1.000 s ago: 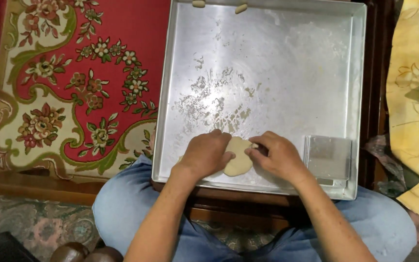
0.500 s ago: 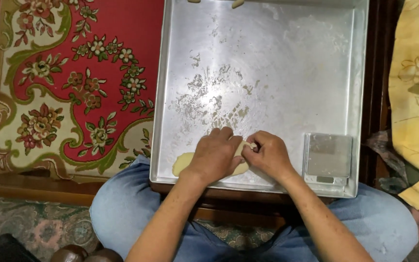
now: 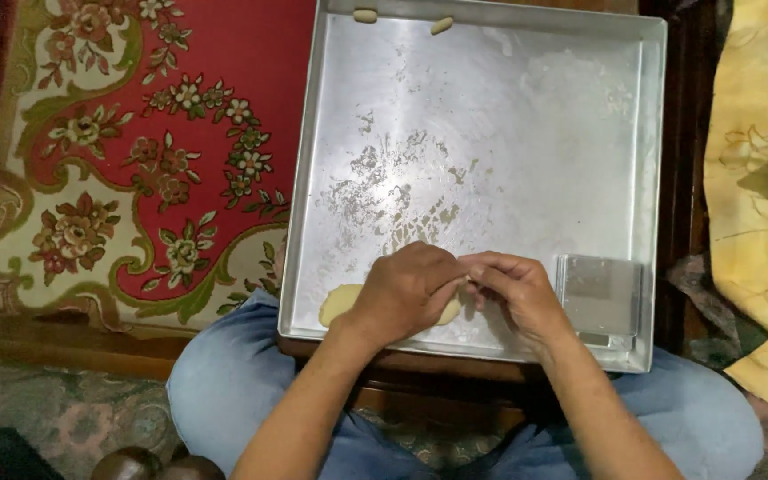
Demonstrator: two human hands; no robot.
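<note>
Dough [image 3: 338, 302] lies flat and pale near the front edge of the tray [image 3: 491, 116], mostly under the left hand [image 3: 406, 293]. Only its left end and a small bit below the fingers peek out. The left hand lies on top of it with fingers bent down, maybe to keep it from sliding. The right hand [image 3: 513, 289] is just beside, and its fingertips meet the left fingertips right over the dough. The right fingers are curled in a pinch, as if nipping a small bit off, but what they hold is too hidden to tell.

Just right of the right fingers lies a flat metal scraper [image 3: 599, 293], close enough to grab. Past the fingers, the tray floor has pale smears and crumbs. Far past them, at the back wall, sit two small dough bits [image 3: 442, 25], well out of the way. Left of the tray is a red flowery rug [image 3: 135, 160]. Right of it is a yellow cloth [image 3: 757, 178].
</note>
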